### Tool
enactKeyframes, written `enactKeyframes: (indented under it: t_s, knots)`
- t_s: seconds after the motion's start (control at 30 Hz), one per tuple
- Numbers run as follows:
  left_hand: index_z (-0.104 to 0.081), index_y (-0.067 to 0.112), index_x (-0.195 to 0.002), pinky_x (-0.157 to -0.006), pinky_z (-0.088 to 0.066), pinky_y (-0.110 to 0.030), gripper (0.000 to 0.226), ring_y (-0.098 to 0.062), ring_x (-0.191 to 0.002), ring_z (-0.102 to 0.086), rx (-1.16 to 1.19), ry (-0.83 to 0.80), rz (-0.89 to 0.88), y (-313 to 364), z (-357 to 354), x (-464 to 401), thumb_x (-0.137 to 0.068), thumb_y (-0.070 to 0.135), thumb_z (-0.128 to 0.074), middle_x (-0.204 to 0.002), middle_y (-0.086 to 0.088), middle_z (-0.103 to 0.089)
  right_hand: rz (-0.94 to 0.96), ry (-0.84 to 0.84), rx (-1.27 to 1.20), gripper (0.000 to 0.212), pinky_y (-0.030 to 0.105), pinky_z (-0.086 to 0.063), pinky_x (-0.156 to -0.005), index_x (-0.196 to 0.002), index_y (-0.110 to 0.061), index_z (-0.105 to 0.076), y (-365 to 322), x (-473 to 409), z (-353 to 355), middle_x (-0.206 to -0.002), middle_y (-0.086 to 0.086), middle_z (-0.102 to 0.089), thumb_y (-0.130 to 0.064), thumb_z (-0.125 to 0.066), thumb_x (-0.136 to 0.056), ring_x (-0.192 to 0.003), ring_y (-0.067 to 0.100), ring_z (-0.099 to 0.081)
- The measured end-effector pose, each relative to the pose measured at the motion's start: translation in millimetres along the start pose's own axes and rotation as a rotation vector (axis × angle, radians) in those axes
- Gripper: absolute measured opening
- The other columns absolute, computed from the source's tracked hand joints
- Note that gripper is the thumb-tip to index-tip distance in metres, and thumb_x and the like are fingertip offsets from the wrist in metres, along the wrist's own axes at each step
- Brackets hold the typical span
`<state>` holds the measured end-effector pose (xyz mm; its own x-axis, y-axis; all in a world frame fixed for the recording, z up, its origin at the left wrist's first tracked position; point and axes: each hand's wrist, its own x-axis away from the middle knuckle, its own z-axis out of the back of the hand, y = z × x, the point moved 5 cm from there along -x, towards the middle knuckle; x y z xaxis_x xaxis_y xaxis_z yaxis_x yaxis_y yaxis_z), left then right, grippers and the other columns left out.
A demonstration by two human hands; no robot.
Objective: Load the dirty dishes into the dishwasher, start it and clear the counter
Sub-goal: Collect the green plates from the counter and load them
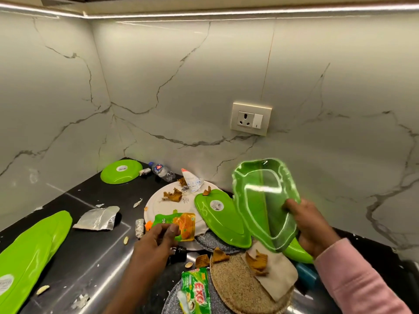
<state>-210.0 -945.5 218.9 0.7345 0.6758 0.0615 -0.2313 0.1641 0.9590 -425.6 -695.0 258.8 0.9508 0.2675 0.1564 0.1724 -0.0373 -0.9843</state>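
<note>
Landmark: white round plate, lying flat on the black desk, scattered with brown dried scraps.

- Left hand: at the plate's near edge, fingers and thumb pinching a green-and-orange juice pouch that lies over the rim.
- Right hand: right of the plate, raised above the desk, thumb curled over the rim of a green leaf-shaped plate held tilted on edge; pink sleeve behind it.
- Second green leaf-shaped plate: upside down, sticker up, overlapping the white plate's right edge.
- Round green plate: upside down, beyond the white plate to its left, in the desk's corner.
- Small water bottle: on its side, just behind the white plate.
- Crumpled foil wrapper: left of the white plate.
- Large green leaf-shaped tray: far left of the white plate, at the frame's edge.
- Speckled tan round plate: nearer than the white plate, carrying a beige napkin and brown scraps.
- Green Exo packet: beside the tan plate, on its left.
</note>
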Motion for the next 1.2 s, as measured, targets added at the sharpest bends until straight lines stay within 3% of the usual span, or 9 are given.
enactKeyframes:
  t_s: [0.13, 0.33, 0.43, 0.5, 0.63, 0.8, 0.9, 1.0, 1.2]
  knots:
    - [-0.064, 0.009, -0.104, -0.071, -0.059, -0.037, 0.074, -0.029, -0.088, -0.071, 0.314, -0.137, 0.176, 8, -39, 2, -0.069, 0.074, -0.052, -0.098, -0.01, -0.074, -0.135, -0.194, -0.042, 0.026, 0.041, -0.058, -0.064, -0.1, 0.003, -0.062, 30, 41, -30, -0.085, 0.026, -0.069, 0.009, -0.041, -0.085, -0.068, 0.033, -0.067]
    - [-0.057, 0.012, -0.124, -0.096, -0.047, -0.053, 0.062, -0.033, -0.11, -0.063, 0.538, -0.049, 0.326, -12, -56, 5, -0.078, 0.053, -0.062, -0.121, -0.012, -0.067, -0.309, -0.402, -0.054, 0.027, 0.052, -0.051, -0.087, -0.109, 0.0, -0.063, 78, 68, -66, -0.104, 0.029, -0.067, -0.006, -0.059, -0.083, -0.089, 0.039, -0.065]
    - [-0.056, 0.012, -0.124, -0.093, -0.045, -0.065, 0.05, -0.041, -0.109, -0.061, 0.595, 0.154, 0.338, -24, -41, 10, -0.084, 0.042, -0.061, -0.119, -0.02, -0.064, -0.316, -0.458, -0.009, 0.042, 0.042, -0.053, -0.084, -0.104, -0.005, -0.068, 84, 55, -75, -0.098, 0.015, -0.071, -0.043, -0.052, -0.094, -0.09, 0.032, -0.067]
    - [-0.056, 0.011, -0.123, -0.089, -0.047, -0.065, 0.033, -0.041, -0.1, -0.064, 0.589, 0.265, 0.299, -27, -27, 10, -0.097, 0.031, -0.051, -0.108, -0.02, -0.066, -0.123, -0.355, 0.214, 0.058, 0.036, -0.054, -0.074, -0.098, -0.013, -0.066, 84, 28, -75, -0.091, 0.006, -0.069, -0.067, -0.051, -0.08, -0.079, 0.022, -0.066]
    - [-0.056, 0.005, -0.123, -0.09, -0.047, -0.062, 0.032, -0.041, -0.1, -0.063, 0.556, 0.419, 0.283, -37, 6, 10, -0.102, 0.027, -0.045, -0.11, -0.023, -0.065, 0.317, -0.329, 1.195, 0.077, 0.038, -0.036, -0.104, -0.143, -0.022, -0.036, 109, -25, -95, -0.143, 0.011, -0.042, -0.066, -0.052, -0.082, -0.131, 0.029, -0.039]
    - [-0.06, 0.014, -0.115, -0.091, -0.047, -0.064, 0.029, -0.039, -0.102, -0.063, 0.506, 0.522, 0.259, -48, 36, 13, -0.099, 0.036, -0.049, -0.113, -0.019, -0.065, 0.25, -0.389, 1.532, 0.091, 0.066, -0.016, -0.107, -0.152, -0.024, 0.0, 146, -49, -122, -0.157, 0.02, 0.01, -0.06, -0.051, -0.086, -0.144, 0.043, 0.007]
    - [-0.059, 0.013, -0.112, -0.087, -0.05, -0.054, 0.025, -0.035, -0.097, -0.062, 0.484, 0.54, 0.25, -47, 47, 14, -0.1, 0.033, -0.048, -0.104, -0.015, -0.065, 0.32, -0.334, 1.666, 0.066, 0.069, -0.034, -0.095, -0.15, -0.013, -0.009, 150, -61, -127, -0.151, 0.032, -0.017, -0.038, -0.04, -0.097, -0.137, 0.053, -0.019]
    - [-0.058, 0.012, -0.115, -0.086, -0.05, -0.051, 0.028, -0.037, -0.1, -0.062, 0.485, 0.548, 0.232, -43, 52, 18, -0.101, 0.032, -0.046, -0.108, -0.017, -0.064, 0.346, -0.339, 1.731, 0.049, 0.069, -0.047, -0.052, -0.128, 0.003, -0.041, 150, -69, -127, -0.105, 0.043, -0.058, -0.006, -0.029, -0.081, -0.088, 0.061, -0.059]
    - [-0.055, 0.014, -0.126, -0.101, -0.04, -0.061, 0.044, -0.038, -0.12, -0.054, 0.495, 0.539, 0.211, -42, 41, 15, -0.097, 0.046, -0.046, -0.128, -0.015, -0.059, 0.741, 0.086, 1.319, 0.035, 0.045, -0.051, -0.064, -0.125, 0.002, -0.041, 39, -62, -99, -0.096, 0.025, -0.065, 0.005, -0.038, -0.09, -0.084, 0.042, -0.067]
